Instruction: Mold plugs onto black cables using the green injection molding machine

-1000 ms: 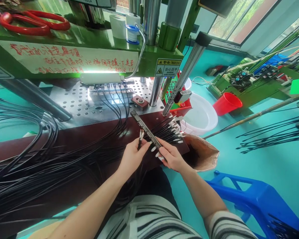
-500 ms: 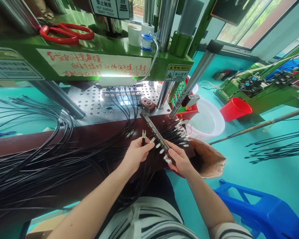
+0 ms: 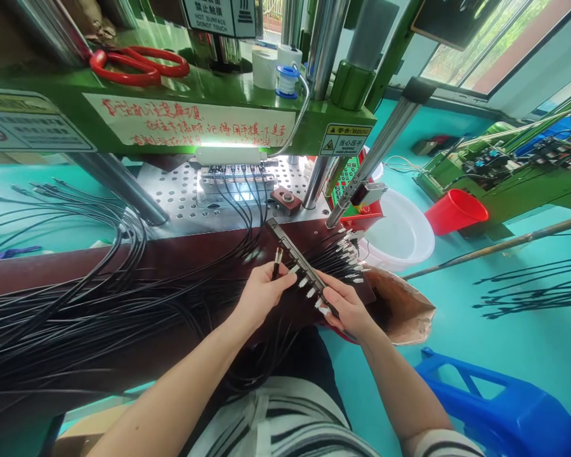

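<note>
My right hand (image 3: 349,306) is closed around the near end of a long dark metal bar (image 3: 297,257), which slants up and away to the left. Several silvery connectors (image 3: 310,292) stick out along the bar's left side. My left hand (image 3: 261,295) pinches black cables with bare metal connector ends (image 3: 276,257), held close beside the bar. Its thumb and forefinger are at one of the connectors on the bar. More black cables (image 3: 278,346) hang below my left hand toward my lap.
Bundled black cables (image 3: 99,324) cover the bench's left side; cables with silvery ends (image 3: 347,257) lie right. Behind stands a green press (image 3: 247,95) with a lit mould (image 3: 235,190). A paper bag (image 3: 409,311), white tub (image 3: 400,235) and blue stool (image 3: 509,400) are at right.
The view has shifted slightly, so the surroundings sit a little further right. Both hands keep their grips; the cable ends in my left hand tilt slightly more toward the bar.
</note>
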`<state>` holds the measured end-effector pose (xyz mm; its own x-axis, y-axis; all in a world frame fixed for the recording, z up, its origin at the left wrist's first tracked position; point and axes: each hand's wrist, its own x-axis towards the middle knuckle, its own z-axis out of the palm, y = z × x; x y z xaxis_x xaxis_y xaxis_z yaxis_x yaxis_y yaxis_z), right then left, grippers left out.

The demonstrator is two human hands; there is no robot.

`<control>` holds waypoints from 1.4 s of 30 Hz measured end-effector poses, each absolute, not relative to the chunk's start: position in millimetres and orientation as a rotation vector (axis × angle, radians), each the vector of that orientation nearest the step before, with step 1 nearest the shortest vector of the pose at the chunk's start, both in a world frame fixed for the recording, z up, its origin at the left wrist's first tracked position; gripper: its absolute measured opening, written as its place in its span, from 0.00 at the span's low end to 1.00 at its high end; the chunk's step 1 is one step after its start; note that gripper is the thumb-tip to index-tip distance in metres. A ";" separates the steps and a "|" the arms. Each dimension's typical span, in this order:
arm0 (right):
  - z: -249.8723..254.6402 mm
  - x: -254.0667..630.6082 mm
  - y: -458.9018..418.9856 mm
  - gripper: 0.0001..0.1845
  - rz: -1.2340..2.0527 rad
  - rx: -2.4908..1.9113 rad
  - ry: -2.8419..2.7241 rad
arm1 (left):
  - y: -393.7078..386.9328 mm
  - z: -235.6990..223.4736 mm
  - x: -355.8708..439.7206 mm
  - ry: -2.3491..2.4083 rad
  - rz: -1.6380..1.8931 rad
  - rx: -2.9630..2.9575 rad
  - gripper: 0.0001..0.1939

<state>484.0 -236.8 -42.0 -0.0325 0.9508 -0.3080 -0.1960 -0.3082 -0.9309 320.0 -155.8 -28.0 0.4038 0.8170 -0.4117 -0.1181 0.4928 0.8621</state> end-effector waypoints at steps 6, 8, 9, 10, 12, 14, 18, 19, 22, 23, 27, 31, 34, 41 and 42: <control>-39.8 481.4 -237.2 0.26 1.489 -1.282 -0.876 | -152.6 -26.9 319.0 0.966 0.666 0.856 0.17; -39.6 480.9 -237.4 0.25 1.487 -1.283 -0.875 | -152.1 -26.7 318.9 0.960 0.660 0.853 0.17; -39.8 481.0 -237.4 0.25 1.486 -1.285 -0.878 | -152.0 -26.5 318.7 0.958 0.657 0.853 0.17; -40.3 481.2 -237.3 0.25 1.487 -1.285 -0.881 | -151.9 -26.3 318.6 0.956 0.655 0.852 0.17; -41.6 482.1 -237.0 0.25 1.490 -1.282 -0.889 | -151.9 -26.4 318.1 0.952 0.648 0.852 0.17; -43.0 482.9 -236.7 0.25 1.495 -1.276 -0.890 | -152.0 -27.2 317.6 0.947 0.645 0.851 0.16; -45.3 484.1 -237.1 0.25 1.501 -1.271 -0.876 | -151.5 -29.4 317.4 0.931 0.647 0.856 0.15; -45.8 484.3 -237.2 0.25 1.501 -1.274 -0.875 | -151.3 -29.7 317.5 0.928 0.646 0.859 0.15; -46.8 484.1 -237.2 0.25 1.504 -1.287 -0.893 | -150.9 -29.8 318.0 0.931 0.649 0.863 0.15; -46.8 483.6 -237.0 0.25 1.502 -1.294 -0.905 | -150.9 -29.8 318.0 0.934 0.651 0.865 0.15; -45.0 480.4 -236.8 0.26 1.489 -1.323 -0.942 | -152.3 -30.2 316.5 0.955 0.661 0.926 0.15; -46.4 479.5 -238.3 0.25 1.462 -1.292 -0.889 | -149.9 -27.3 312.2 0.971 0.768 1.132 0.13; -51.0 481.6 -239.0 0.25 1.428 -1.264 -0.812 | -144.1 -25.5 309.1 1.011 0.956 1.134 0.14; -50.2 482.2 -237.1 0.23 1.445 -1.262 -0.825 | -139.4 -33.5 309.8 1.105 0.776 1.421 0.12; -49.2 482.1 -237.0 0.23 1.450 -1.268 -0.837 | -139.6 -34.0 310.3 1.118 0.780 1.441 0.12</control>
<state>482.1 -237.0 -49.2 0.0435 0.9580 -0.2835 -0.2335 -0.2662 -0.9352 310.3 -139.6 -34.0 0.3385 0.9338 -0.1157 0.2134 0.0435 0.9760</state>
